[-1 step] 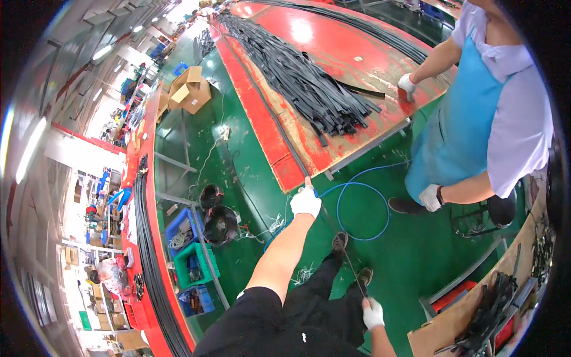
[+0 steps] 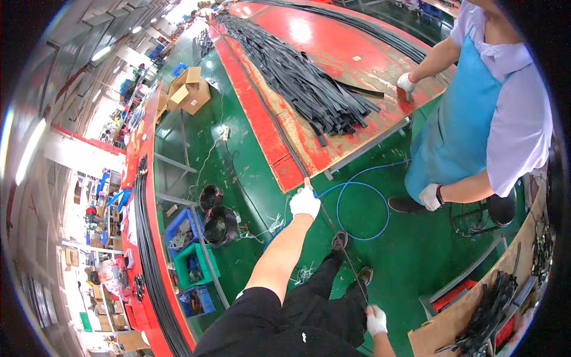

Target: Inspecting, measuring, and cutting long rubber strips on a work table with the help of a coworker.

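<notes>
Nothing shifted since before. Left hand (image 2: 305, 203) at frame centre, right hand (image 2: 376, 320) lower right — both grips closed on long black strip (image 2: 336, 238) off red table (image 2: 279, 140); likely light, floppy — best held spread apart.

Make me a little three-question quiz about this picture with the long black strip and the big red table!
1. True or false: both hands, the left hand and the right hand, wear white gloves.
2. What lies heaped on the red table? A) black strips B) cardboard boxes C) green crates
3. Fill in: the hose looped on the green floor beside the co-worker in the apron is coloured ____.

Key: 1 true; 2 A; 3 blue. The long black strip runs between the two hands.
</notes>
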